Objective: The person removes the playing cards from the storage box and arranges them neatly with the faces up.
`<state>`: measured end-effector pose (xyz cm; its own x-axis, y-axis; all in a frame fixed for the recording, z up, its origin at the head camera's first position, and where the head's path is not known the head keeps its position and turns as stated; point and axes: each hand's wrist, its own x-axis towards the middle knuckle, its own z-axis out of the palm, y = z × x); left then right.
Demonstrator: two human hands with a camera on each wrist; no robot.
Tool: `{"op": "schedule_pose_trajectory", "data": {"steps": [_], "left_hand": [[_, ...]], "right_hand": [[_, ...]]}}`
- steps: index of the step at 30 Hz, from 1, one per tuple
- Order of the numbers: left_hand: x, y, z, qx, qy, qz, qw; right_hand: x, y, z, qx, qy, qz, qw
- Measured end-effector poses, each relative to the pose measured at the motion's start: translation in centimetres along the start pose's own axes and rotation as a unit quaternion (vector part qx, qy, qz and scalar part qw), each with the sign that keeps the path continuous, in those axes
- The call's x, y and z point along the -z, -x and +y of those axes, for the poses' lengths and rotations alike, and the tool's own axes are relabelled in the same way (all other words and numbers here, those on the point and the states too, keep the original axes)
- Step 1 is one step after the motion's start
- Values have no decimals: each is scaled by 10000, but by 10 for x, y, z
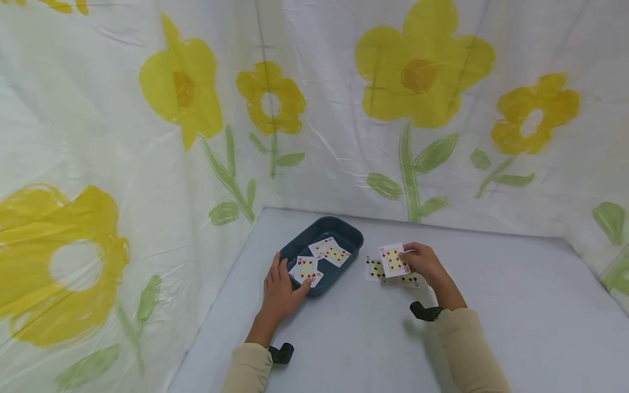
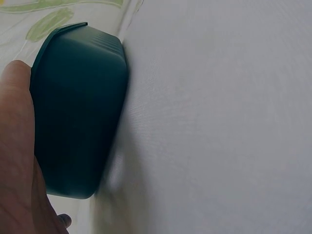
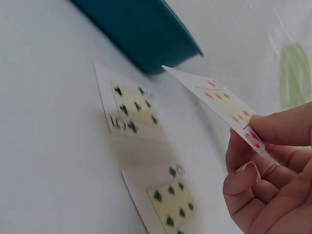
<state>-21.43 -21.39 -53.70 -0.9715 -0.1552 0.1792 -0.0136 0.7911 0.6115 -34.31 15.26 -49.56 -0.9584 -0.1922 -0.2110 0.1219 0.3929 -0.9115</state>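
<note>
In the head view my left hand (image 1: 281,288) holds the near end of a dark teal tray (image 1: 355,228), fingers along its left rim and thumb at the near side. Several red-suit playing cards (image 1: 337,254) lie face up inside it, among them a four of hearts (image 1: 307,267). My right hand (image 1: 426,263) pinches a six of diamonds (image 3: 220,100) between thumb and fingers, tilted above the table. Beneath it lie a five of clubs (image 3: 139,105) and a six of spades (image 3: 170,204), both face up and partly covered in the head view.
The pale table (image 1: 354,338) runs back to a white curtain (image 1: 324,164) with painted yellow flowers, which also hangs along the left side. Black camera mounts (image 1: 282,353) are worn on both wrists. The tray stands near the table's back left corner.
</note>
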Motion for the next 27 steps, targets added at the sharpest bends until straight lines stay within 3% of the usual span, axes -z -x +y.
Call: {"op": "schedule_pose_trajectory", "data": {"steps": [9,18,24,27], "left_hand": [[1,-3,0,-58,49,57,10000],[-2,1,2,-47,51,30,10000],[2,2,3,-39,76,60,9999],[2,2,1,-2,13,56,10000]], "right_hand": [[47,10,22,-216,533,276,9980],[97,25,54,-790,777,626,9919],[113,32,74,-1133,856,1126,9834],[114,35,79,-1196,1203,1409,9754]]}}
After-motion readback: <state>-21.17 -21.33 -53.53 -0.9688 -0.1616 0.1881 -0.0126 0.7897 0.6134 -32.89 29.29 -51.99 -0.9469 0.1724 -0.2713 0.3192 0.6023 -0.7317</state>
